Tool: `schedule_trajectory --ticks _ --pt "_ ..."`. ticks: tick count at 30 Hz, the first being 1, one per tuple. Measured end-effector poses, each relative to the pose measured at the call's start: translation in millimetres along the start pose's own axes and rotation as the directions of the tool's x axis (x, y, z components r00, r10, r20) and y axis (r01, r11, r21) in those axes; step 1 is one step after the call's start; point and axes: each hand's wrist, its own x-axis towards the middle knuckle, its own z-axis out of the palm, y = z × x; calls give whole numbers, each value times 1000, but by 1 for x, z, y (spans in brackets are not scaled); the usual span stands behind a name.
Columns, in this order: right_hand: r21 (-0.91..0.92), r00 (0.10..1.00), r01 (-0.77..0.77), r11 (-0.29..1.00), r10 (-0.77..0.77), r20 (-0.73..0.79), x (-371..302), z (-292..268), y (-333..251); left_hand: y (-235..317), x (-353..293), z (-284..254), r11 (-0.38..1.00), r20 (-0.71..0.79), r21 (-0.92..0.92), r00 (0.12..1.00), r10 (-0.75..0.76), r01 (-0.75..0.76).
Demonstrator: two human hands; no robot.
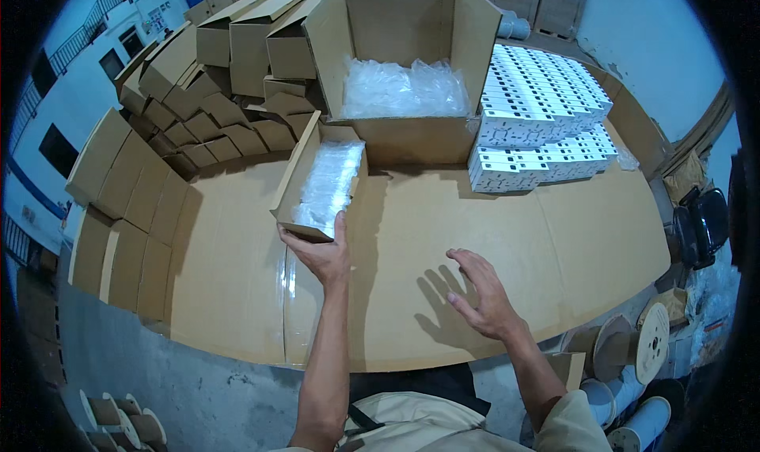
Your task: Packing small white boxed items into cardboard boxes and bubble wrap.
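Observation:
My left hand point(323, 252) grips the near end of a narrow open cardboard box point(294, 184) filled with clear plastic bags point(328, 184). The box lies lengthwise on the cardboard-covered table point(475, 230), with its far end toward a large open carton. My right hand point(481, 292) hovers just above the table with fingers spread, holding nothing, to the right of the narrow box. Its shadow falls on the cardboard beside it.
A large open carton point(408, 139) with clear plastic bags stands at the back. Stacked white boxes point(542, 112) sit to its right. Several folded brown cartons point(198, 96) are piled at the back left. Empty spools point(641, 349) stand on the floor at lower right.

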Motion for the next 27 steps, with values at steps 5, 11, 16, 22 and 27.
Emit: schedule_trajectory --ticks 5,11,16,22,27 --pt "72 999 3 997 1 -54 1 4 -16 -23 0 -25 960 136 -279 990 28 11" --pt "188 990 -53 981 77 -121 -1 7 -16 -25 -7 -69 920 405 -352 914 -15 171" --pt "324 974 -94 941 155 -167 -8 14 -14 -36 -5 -100 949 622 -263 783 30 173" --pt "520 939 51 852 136 -316 -20 25 7 3 -20 -94 871 735 -395 670 109 291" --pt "571 929 146 808 88 -361 -23 38 13 -7 -26 -87 857 741 -427 655 148 288"
